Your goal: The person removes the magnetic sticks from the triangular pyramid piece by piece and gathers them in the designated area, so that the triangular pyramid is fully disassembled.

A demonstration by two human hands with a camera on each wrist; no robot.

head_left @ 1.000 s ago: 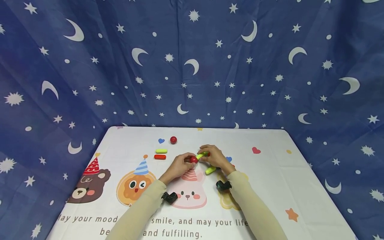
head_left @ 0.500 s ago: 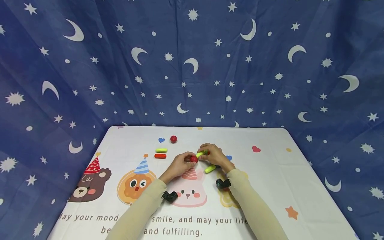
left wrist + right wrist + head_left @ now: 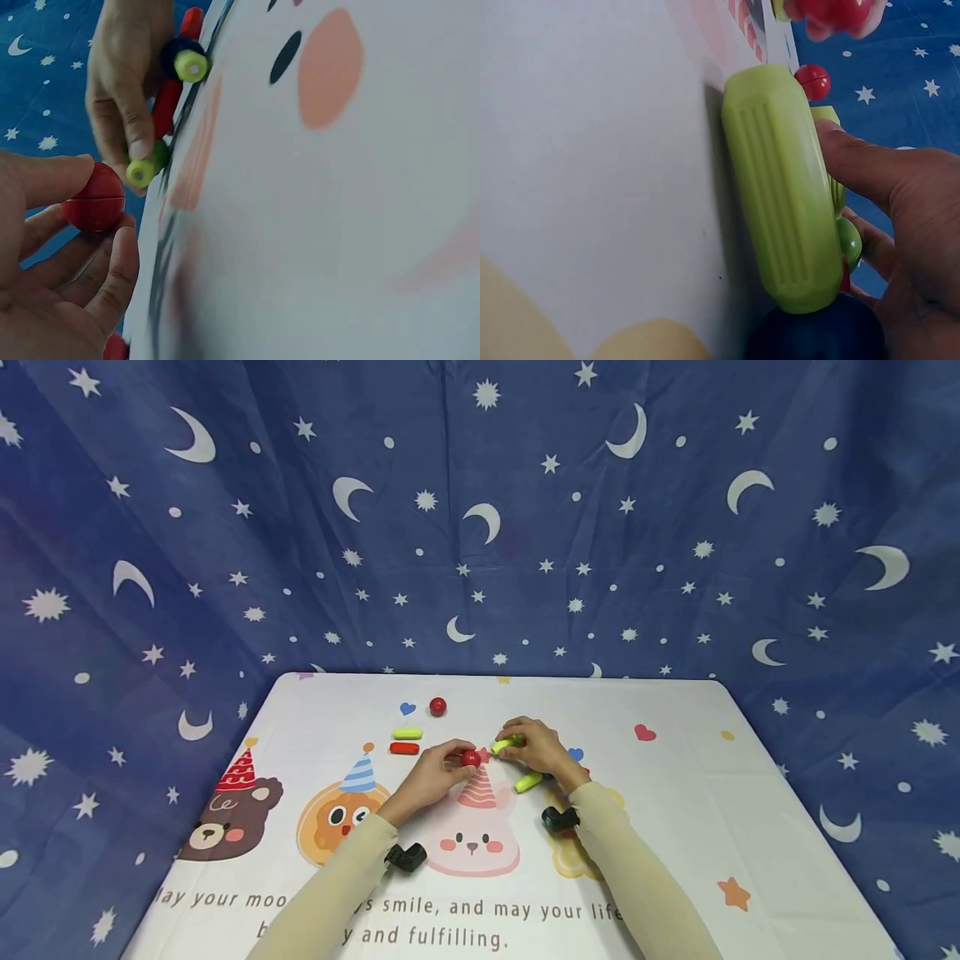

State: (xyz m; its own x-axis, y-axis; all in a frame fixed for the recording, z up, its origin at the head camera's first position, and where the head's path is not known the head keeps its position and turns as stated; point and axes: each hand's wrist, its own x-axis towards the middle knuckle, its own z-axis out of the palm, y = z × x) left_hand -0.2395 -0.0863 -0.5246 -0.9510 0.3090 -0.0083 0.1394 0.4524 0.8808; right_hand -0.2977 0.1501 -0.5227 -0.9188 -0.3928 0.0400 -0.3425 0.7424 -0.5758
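My left hand point(image 3: 431, 777) pinches a red ball point(image 3: 471, 758) between thumb and fingertips; a seam runs around it in the left wrist view. To its right, my right hand point(image 3: 542, 750) holds a yellow-green rod point(image 3: 506, 745), with a gap between that rod and the red ball. The held rod meets a green ball point(image 3: 850, 241). A red rod point(image 3: 166, 105) runs from there to a dark blue ball point(image 3: 814, 334), from which a second yellow-green ribbed rod point(image 3: 784, 187) sticks out. The right fingers partly hide this joined piece in the head view.
On the white printed tablecloth point(image 3: 675, 827), a loose yellow-green rod point(image 3: 407, 734) and a red rod point(image 3: 405, 748) lie left of my hands. Another red ball point(image 3: 438, 707) sits farther back. A blue star-patterned curtain point(image 3: 480, 527) hangs behind the table.
My left hand has drawn the red ball left, away from the yellow-green rod's end where they were close together. The right hand stays nearly in place, still holding its rod.
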